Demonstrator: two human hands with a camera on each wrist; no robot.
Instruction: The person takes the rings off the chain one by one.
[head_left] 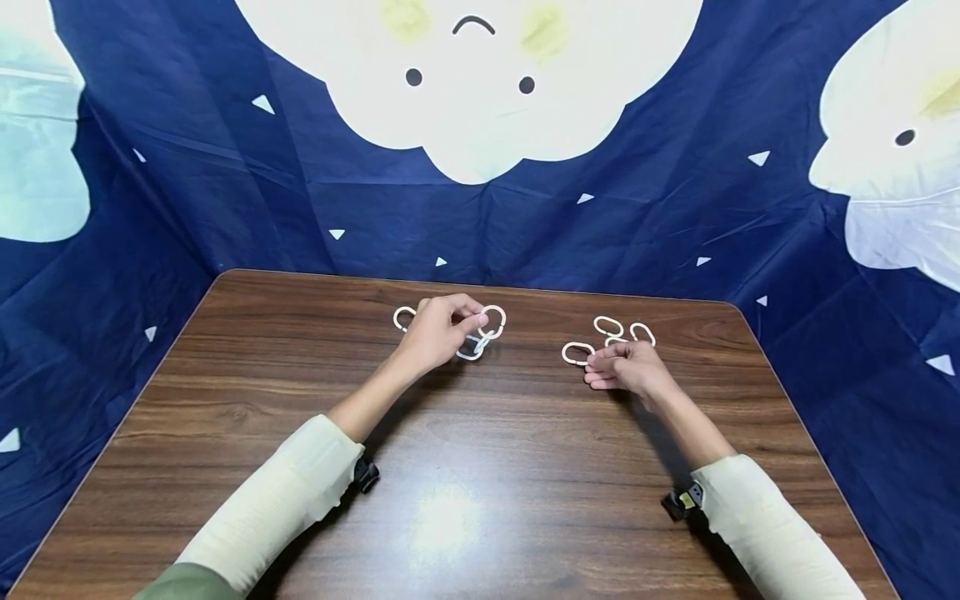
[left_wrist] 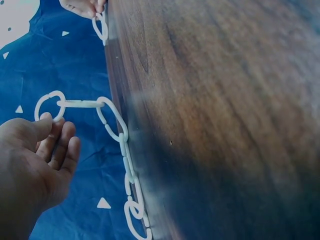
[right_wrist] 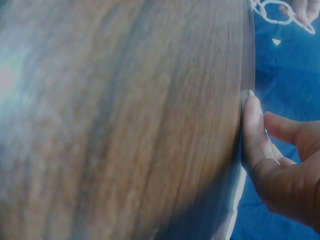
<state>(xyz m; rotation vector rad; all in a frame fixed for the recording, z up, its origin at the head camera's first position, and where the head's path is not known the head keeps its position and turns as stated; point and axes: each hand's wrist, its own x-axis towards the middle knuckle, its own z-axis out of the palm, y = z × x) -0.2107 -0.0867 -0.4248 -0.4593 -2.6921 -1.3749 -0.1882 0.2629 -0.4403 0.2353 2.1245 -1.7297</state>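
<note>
My left hand [head_left: 437, 335] pinches the end link [head_left: 504, 321] of a chain of white plastic oval links between thumb and fingers. In the left wrist view the chain [left_wrist: 80, 104] runs from that raised link down to the tabletop. Part of it is hidden behind the hand in the head view, where another link [head_left: 403, 317] shows on the far side. My right hand [head_left: 632, 368] holds a separate white link [head_left: 576, 353] at its right end, low over the table. In the right wrist view the fingers hide most of this link.
Loose white links [head_left: 608, 326] lie just beyond my right hand, one [head_left: 642, 332] at their right side. The brown wooden table [head_left: 480, 433] ends at a rounded back edge. Behind it hangs a dark blue cloth [head_left: 480, 225] with white clouds and triangles.
</note>
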